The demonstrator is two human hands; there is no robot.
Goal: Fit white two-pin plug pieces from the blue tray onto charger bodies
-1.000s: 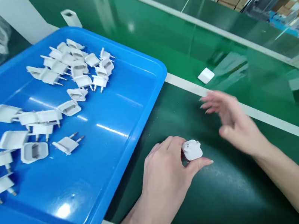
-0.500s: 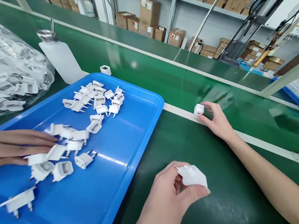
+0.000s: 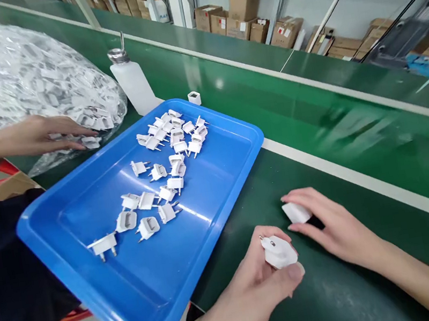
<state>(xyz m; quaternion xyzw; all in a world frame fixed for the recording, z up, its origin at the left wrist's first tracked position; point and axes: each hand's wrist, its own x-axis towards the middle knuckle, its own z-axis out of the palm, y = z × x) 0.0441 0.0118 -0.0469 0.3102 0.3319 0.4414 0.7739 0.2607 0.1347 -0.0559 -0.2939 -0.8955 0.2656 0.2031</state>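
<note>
My left hand (image 3: pixel 255 289) is closed around a white plug adapter (image 3: pixel 278 251) with two metal pins, held just above the dark green table. Just to its right, my right hand (image 3: pixel 333 226) grips a small white block (image 3: pixel 296 212) between thumb and fingers, low over the table. The two parts sit a few centimetres apart. A blue tray (image 3: pixel 221 203) to the left holds several more white plug adapters (image 3: pixel 166 162).
Another person's hand (image 3: pixel 31 136) rests on a large clear bag of white parts (image 3: pixel 19 88) at the far left. A white dispenser bottle (image 3: pixel 132 84) and a small white part (image 3: pixel 194 98) stand behind the tray. A green conveyor belt (image 3: pixel 335 125) runs behind; shelves of cardboard boxes beyond.
My right hand picked the white block off the belt edge and brought it back beside my left hand. The other person's hand left the tray for the bag.
</note>
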